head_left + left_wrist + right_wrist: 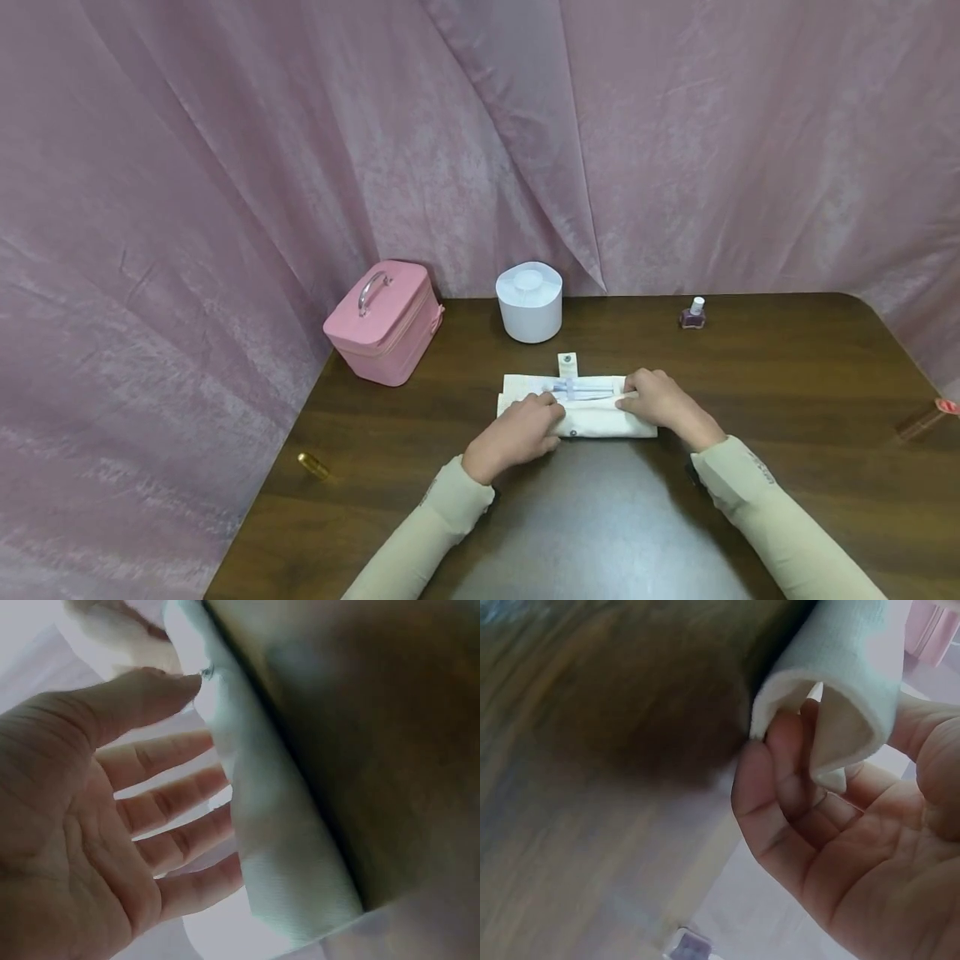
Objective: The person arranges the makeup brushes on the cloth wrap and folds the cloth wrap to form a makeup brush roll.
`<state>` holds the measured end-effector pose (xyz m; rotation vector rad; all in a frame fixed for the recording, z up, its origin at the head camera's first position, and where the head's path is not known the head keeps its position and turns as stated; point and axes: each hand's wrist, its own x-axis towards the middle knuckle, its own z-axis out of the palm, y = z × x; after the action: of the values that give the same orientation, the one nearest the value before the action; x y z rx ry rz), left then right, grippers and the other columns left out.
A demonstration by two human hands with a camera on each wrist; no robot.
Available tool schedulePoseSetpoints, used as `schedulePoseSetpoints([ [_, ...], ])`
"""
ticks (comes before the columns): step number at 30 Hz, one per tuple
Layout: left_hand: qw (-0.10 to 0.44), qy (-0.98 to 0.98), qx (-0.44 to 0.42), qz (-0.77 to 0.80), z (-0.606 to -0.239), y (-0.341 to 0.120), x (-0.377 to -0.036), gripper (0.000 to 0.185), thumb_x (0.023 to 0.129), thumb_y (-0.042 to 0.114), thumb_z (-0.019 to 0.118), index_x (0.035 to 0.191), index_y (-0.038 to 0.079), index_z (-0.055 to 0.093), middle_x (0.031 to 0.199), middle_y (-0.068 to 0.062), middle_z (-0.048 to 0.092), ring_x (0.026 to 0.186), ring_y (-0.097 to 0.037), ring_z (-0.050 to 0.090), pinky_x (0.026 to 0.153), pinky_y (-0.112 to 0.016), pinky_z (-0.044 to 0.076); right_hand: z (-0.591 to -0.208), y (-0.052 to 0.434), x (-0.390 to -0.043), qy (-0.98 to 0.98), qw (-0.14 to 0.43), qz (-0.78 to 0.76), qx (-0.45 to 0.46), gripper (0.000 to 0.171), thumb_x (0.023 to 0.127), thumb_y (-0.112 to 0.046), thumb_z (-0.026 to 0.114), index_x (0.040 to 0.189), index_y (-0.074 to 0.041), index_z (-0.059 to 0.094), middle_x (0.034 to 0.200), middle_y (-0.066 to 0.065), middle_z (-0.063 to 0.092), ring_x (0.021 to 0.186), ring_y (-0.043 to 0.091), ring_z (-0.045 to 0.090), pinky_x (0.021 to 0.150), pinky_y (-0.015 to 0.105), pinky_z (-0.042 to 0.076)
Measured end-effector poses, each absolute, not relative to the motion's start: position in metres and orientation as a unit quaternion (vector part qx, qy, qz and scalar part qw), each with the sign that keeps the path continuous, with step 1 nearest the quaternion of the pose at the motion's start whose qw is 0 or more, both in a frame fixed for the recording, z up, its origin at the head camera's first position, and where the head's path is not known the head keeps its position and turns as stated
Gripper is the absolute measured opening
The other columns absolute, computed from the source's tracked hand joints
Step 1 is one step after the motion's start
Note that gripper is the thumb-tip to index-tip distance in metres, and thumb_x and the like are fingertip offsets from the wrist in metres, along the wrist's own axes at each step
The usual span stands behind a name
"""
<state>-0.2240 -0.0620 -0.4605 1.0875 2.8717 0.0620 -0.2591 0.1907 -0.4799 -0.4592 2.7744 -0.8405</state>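
A white fabric roll [600,419] lies on the dark wooden table [787,375], with a lilac tool [577,387] on its upper layer and a snap tab [567,363] sticking out at the far edge. My left hand [517,433] holds the roll's left end; in the left wrist view the left hand [204,746] has its thumb on one side of the fabric [277,847] and its fingertips hidden behind it. My right hand [660,402] grips the right end. In the right wrist view the right hand [817,817] curls its fingers into the fold of fabric [847,667].
A pink vanity case [382,321] stands at the back left, with a white round container [528,302] beside it. Farther right is a small nail polish bottle [693,313]. A gold tube [313,465] lies near the left edge, a pink-capped tube [926,419] at the right edge. Pink curtain surrounds the table.
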Motion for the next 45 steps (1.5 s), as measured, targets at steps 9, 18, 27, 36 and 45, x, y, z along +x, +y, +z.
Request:
schedulePoseSetpoints([
  [9, 0.029, 0.928, 0.369, 0.046, -0.467, -0.065, -0.225, 0.026, 0.083, 0.014, 0.082, 0.105, 0.011, 0.069, 0.101, -0.001, 0.062, 0.084, -0.015, 0.058, 0.071, -0.03, 0.048, -0.459, 0.176, -0.237, 0.949, -0.067, -0.252, -0.179, 0.021, 0.089, -0.011, 0.072, 0.101, 0.005, 0.068, 0.102, 0.021, 0.064, 0.1, 0.044, 0.058, 0.082, 0.061, 0.046],
  [18, 0.049, 0.923, 0.371, 0.087, -0.469, -0.07, -0.225, 0.037, 0.082, 0.007, 0.081, 0.116, 0.008, 0.064, 0.111, -0.002, 0.062, 0.09, -0.018, 0.06, 0.078, -0.03, 0.049, -0.465, 0.153, -0.206, 0.934, -0.051, -0.188, -0.299, 0.042, 0.071, -0.01, 0.085, 0.106, -0.001, 0.065, 0.099, 0.01, 0.06, 0.09, 0.033, 0.06, 0.072, 0.048, 0.051],
  [27, 0.083, 0.921, 0.362, 0.116, -0.472, -0.074, -0.23, 0.04, 0.084, 0.002, 0.078, 0.119, 0.008, 0.058, 0.119, -0.004, 0.062, 0.098, -0.021, 0.059, 0.086, -0.029, 0.048, -0.477, 0.158, -0.213, 0.925, -0.077, -0.171, -0.329, 0.032, 0.069, 0.004, 0.076, 0.099, -0.001, 0.066, 0.087, 0.008, 0.061, 0.076, 0.031, 0.06, 0.064, 0.043, 0.05],
  [36, 0.076, 0.923, 0.356, 0.128, -0.472, -0.072, -0.244, 0.026, 0.094, -0.003, 0.062, 0.118, 0.005, 0.058, 0.111, -0.004, 0.065, 0.091, -0.019, 0.062, 0.084, -0.029, 0.049, -0.473, 0.166, -0.234, 0.9, -0.06, -0.199, -0.383, 0.019, 0.08, 0.003, 0.068, 0.099, 0.0, 0.068, 0.088, 0.006, 0.067, 0.077, 0.022, 0.062, 0.07, 0.043, 0.051],
  [45, 0.114, 0.921, 0.338, 0.156, -0.472, -0.072, -0.262, 0.027, 0.1, 0.0, 0.054, 0.124, 0.007, 0.062, 0.112, -0.003, 0.067, 0.089, -0.011, 0.058, 0.081, -0.023, 0.047, -0.47, 0.175, -0.257, 0.889, 0.058, -0.267, -0.367, 0.018, 0.091, 0.0, 0.066, 0.109, 0.001, 0.071, 0.1, 0.006, 0.071, 0.088, 0.018, 0.063, 0.079, 0.043, 0.052],
])
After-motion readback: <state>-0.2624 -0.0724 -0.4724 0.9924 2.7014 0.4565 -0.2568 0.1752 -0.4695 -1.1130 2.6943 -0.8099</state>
